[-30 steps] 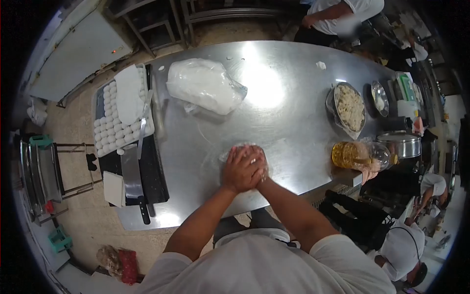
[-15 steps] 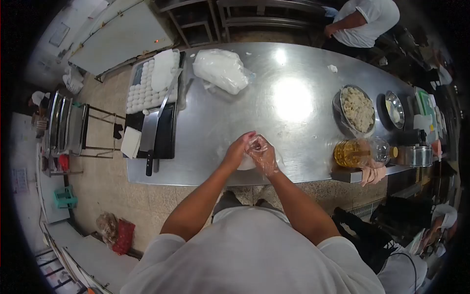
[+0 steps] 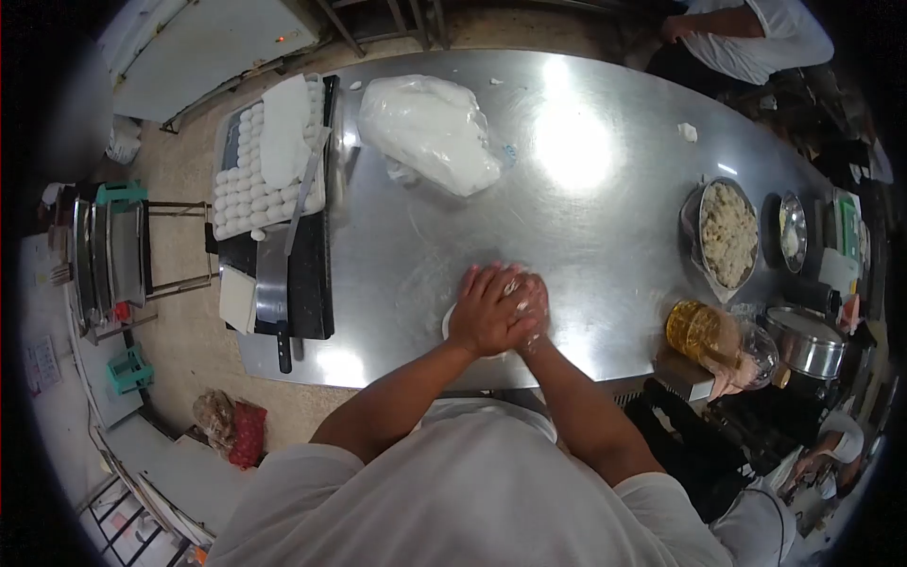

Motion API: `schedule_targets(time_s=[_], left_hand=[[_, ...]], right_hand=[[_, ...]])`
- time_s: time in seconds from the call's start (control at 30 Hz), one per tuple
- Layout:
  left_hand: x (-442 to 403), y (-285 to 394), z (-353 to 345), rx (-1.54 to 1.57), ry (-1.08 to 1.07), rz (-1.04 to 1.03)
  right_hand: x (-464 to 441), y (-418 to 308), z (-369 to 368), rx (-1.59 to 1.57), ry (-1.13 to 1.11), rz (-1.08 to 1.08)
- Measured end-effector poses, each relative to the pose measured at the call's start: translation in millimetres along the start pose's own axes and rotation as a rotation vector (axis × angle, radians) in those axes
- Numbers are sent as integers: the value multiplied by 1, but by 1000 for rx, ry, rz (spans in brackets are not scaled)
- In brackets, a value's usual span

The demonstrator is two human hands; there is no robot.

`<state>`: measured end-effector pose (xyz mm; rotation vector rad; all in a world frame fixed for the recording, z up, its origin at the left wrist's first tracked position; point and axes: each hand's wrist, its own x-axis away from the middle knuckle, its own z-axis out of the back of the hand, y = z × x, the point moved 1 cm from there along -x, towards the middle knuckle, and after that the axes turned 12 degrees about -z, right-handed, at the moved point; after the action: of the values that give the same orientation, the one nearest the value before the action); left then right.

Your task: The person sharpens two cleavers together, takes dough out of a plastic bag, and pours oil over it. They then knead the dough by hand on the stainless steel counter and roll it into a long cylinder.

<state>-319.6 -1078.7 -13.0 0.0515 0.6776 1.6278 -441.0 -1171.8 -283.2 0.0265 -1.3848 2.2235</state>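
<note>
My left hand (image 3: 487,312) lies flat across my right hand (image 3: 535,307), its fingers stretched out, near the front edge of the steel table (image 3: 605,269). White smears and a clear, shiny film show on my right hand, whose fingers are mostly hidden beneath the left. Under both hands is a pale white mass (image 3: 452,321); only its edge shows, so I cannot tell its kind. Farther back sits a large white mass in a clear plastic bag (image 3: 425,132).
At left, a tray of white dough balls (image 3: 248,180) is partly under a white cloth (image 3: 284,128), beside a large knife (image 3: 272,288). To the right stand a bowl of pale filling (image 3: 727,231), an oil bottle (image 3: 694,331) and a metal pot (image 3: 805,340). A person (image 3: 756,38) stands behind.
Earlier my hands were cupped together with clear film around the right. Now they are stacked, left over right, pressed low over the white mass. The camera view has shifted.
</note>
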Motion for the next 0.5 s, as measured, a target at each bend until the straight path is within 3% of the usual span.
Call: schedule_targets(time_s=[0.03, 0.1, 0.13, 0.2, 0.23, 0.3, 0.33, 0.4, 0.43, 0.47, 0.5], left_hand=[[-2, -2, -3, 12, -1, 0], [-14, -10, -6, 40, 15, 19], [-20, -13, -6, 31, 45, 0], [-22, -15, -5, 86, -23, 65], [-19, -15, -8, 83, -2, 52], [-17, -17, -9, 137, 194, 97], [-18, -20, -2, 145, 209, 87], [-16, -28, 5, 700, -97, 348], [-10, -30, 12, 700, -92, 344], [-6, -31, 21, 827, -69, 389], [-5, -33, 30, 955, -42, 433]], right_hand=[[18, -102, 64, 240, 135, 117], [17, -187, 118, 321, 279, 241], [12, -196, 121, 342, 299, 264], [11, -216, 122, 747, 554, 325], [12, -210, 115, 762, 568, 338], [10, -173, 111, 873, 601, 124], [11, -182, 123, 889, 611, 126], [7, -198, 147, 524, 122, -521], [19, -225, 159, 222, 171, -362], [28, -247, 160, 224, 178, -360], [36, -262, 161, -139, 98, -479]])
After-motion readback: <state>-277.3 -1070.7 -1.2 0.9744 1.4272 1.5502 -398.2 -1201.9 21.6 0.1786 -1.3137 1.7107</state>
